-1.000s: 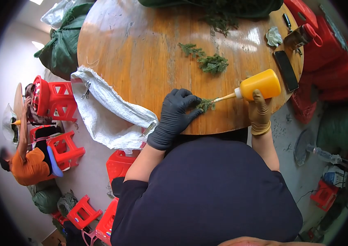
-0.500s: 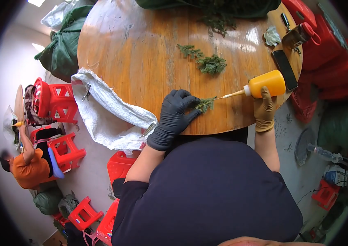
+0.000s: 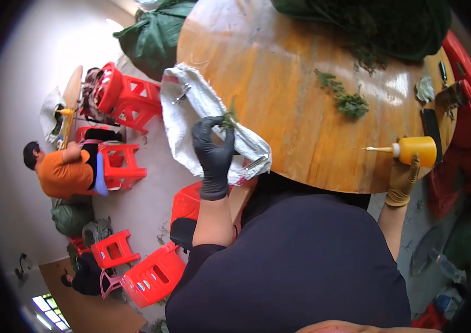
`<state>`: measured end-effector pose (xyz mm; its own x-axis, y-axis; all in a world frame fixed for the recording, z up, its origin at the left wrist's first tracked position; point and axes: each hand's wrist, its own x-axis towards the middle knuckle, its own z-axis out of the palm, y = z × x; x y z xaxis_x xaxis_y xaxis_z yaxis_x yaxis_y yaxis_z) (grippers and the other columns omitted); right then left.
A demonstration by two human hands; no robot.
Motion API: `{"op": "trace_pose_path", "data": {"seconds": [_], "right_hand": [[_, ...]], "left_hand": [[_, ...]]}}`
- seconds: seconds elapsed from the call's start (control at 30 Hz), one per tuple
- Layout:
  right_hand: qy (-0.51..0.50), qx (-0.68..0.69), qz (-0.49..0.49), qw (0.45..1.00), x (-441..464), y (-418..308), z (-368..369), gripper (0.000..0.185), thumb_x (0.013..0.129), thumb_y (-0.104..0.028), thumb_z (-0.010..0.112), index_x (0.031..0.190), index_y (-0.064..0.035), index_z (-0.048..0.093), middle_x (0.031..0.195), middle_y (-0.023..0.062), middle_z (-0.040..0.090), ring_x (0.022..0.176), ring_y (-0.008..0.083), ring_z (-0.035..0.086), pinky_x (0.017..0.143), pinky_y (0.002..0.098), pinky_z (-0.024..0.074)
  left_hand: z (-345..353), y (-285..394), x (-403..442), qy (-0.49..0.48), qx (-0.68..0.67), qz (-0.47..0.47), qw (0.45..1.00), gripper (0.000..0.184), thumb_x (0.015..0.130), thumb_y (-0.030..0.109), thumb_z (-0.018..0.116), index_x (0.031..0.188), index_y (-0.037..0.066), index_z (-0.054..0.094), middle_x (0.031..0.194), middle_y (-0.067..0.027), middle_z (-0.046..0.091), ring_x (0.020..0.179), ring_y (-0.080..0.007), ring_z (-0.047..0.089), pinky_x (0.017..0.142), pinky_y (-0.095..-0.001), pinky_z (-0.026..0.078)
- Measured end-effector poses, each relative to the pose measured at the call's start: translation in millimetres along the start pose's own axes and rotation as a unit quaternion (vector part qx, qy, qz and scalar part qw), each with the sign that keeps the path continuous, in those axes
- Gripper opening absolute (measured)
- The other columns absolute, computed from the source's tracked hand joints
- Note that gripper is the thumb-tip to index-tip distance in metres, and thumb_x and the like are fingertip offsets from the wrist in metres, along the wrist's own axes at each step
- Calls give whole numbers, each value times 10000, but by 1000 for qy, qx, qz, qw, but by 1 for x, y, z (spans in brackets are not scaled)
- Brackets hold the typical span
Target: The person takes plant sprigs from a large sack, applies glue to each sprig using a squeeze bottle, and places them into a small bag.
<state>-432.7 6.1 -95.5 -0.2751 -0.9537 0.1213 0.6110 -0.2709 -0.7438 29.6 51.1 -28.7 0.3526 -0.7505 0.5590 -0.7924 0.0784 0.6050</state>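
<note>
My left hand (image 3: 213, 158), in a black glove, pinches a small green leafy sprig (image 3: 230, 117) above the open mouth of a white woven sack (image 3: 253, 149) at the table's edge. In a tan glove, my right hand (image 3: 402, 180) grips a yellow squeeze bottle (image 3: 418, 151) from below. The bottle lies sideways over the table, and its thin nozzle points left. Beyond it, more green sprigs (image 3: 351, 105) rest on the round wooden table (image 3: 291, 116).
A big green bag of foliage (image 3: 391, 28) sits at the table's far side. A phone (image 3: 431, 133), crumpled tissue (image 3: 425, 89) and dark jar (image 3: 451, 95) are at the right. Red stools (image 3: 155, 275) stand left. A person in orange (image 3: 69, 173) sits at another table.
My left hand has carried the sprig from the bottle's nozzle leftward to over the white sack. The view has turned left; my right hand still holds the bottle.
</note>
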Motion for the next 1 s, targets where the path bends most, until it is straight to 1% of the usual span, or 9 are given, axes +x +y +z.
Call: {"op": "trace_pose_path", "data": {"seconds": [0.1,0.13,0.23,0.43,0.57,0.7,0.83,0.97,1.0], "right_hand": [[19,36,19,999,2,-2,4,595,899,-168,742,1402,-128,427,1266,124,581,1169,314,610,930,467,576],[24,31,24,999,2,-3,5,605,894,-163,748,1403,-134,422,1262,123,580,1170,312,607,937,468,575],[8,-1,0,1000,2,-3,7,633,891,-165,750,1420,-145,404,1281,130,574,1176,321,603,948,477,569],[18,-14,-26,999,-3,2,10,646,906,-183,739,1435,-175,367,1274,113,565,1145,313,615,925,494,569],[28,-13,-14,999,-4,0,12,517,937,-266,705,1369,-79,490,1235,119,627,1136,296,626,971,437,535],[2,-25,-6,1000,-7,-7,24,433,914,-226,729,1276,-77,544,1152,106,636,1078,258,636,955,422,538],[6,-12,3,1000,-8,-10,29,440,906,-227,739,1271,-74,544,1136,104,638,1067,252,638,967,417,527],[11,-9,-4,1000,-6,-9,27,455,901,-226,744,1278,-76,538,1136,105,638,1067,253,638,987,427,515],[10,-7,-3,1000,-6,-10,27,461,899,-226,746,1282,-77,536,1138,105,637,1070,254,637,991,431,512]], "left_hand": [[-38,-61,-1,-9,109,-35,993,237,759,89,753,975,44,667,1001,-138,650,980,-321,605,896,-426,476],[-48,-68,-2,-73,176,-53,980,292,766,152,758,1027,45,683,1065,-148,649,1025,-340,595,927,-437,474],[-43,-65,-5,-59,267,-51,960,362,757,178,769,1087,52,691,1110,-153,635,1077,-348,577,960,-442,467],[27,19,33,-135,49,39,989,328,816,89,751,1139,63,699,1183,-158,634,1135,-330,582,1013,-414,453],[89,83,50,-237,-34,169,956,343,808,74,738,1147,95,695,1201,-153,629,1138,-340,582,989,-424,464],[141,120,65,-288,-8,293,912,398,791,71,725,1182,127,671,1228,-135,618,1139,-353,574,953,-443,473],[200,96,81,-245,53,354,901,377,783,82,717,1154,140,679,1177,-126,640,1098,-339,589,911,-443,485],[188,93,97,-343,130,271,890,297,792,230,751,1064,116,710,1005,-128,686,969,-341,635,839,-450,508],[178,93,96,-368,141,238,888,399,797,304,771,1137,110,699,994,-137,690,928,-329,652,819,-425,520]]}}
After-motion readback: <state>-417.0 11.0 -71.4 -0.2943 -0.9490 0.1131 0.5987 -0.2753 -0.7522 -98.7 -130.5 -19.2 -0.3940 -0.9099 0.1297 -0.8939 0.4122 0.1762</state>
